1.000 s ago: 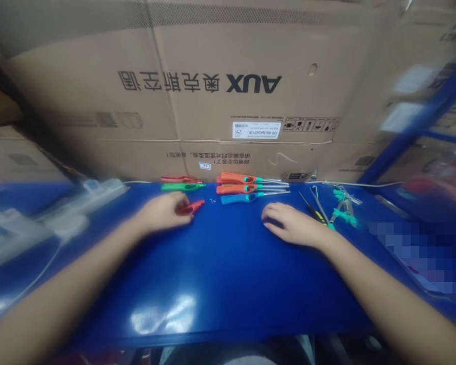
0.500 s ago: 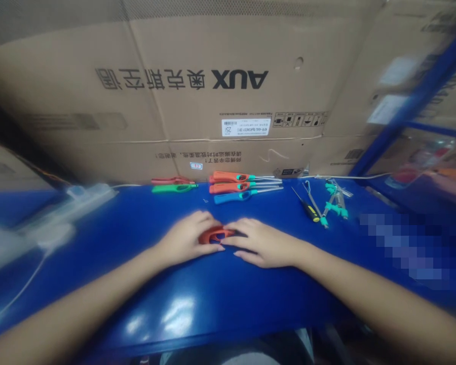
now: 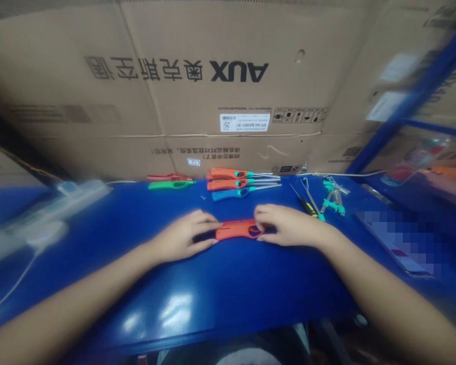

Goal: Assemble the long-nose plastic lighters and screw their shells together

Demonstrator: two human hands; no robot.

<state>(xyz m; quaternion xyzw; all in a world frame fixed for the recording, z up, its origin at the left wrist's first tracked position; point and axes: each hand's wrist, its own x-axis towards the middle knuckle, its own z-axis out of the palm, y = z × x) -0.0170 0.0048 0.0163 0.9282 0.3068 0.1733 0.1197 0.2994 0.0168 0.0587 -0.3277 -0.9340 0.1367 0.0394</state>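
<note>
An orange lighter handle (image 3: 233, 230) with an oval trigger opening lies across the blue table between my hands; no metal tube shows on it. My left hand (image 3: 186, 234) has its fingertips and thumb at the handle's left end. At the other end, beside the trigger opening, my right hand (image 3: 285, 226) pinches it and covers its tip. Behind them lie orange lighters (image 3: 228, 184) and a blue lighter (image 3: 228, 194), with metal tubes pointing right. Left of those are a green handle (image 3: 169, 185) and a red handle (image 3: 163, 177).
A yellow-black screwdriver (image 3: 308, 207) and loose metal tubes with teal parts (image 3: 333, 205) lie at the right. Farther right is a blurred flat object (image 3: 403, 248). A white power strip (image 3: 79, 200) stands left. A cardboard wall (image 3: 175, 106) closes the back.
The orange handle, mostly covered before, has moved right and now shows between my hands. My right hand has shifted right and slightly up, away from my left hand.
</note>
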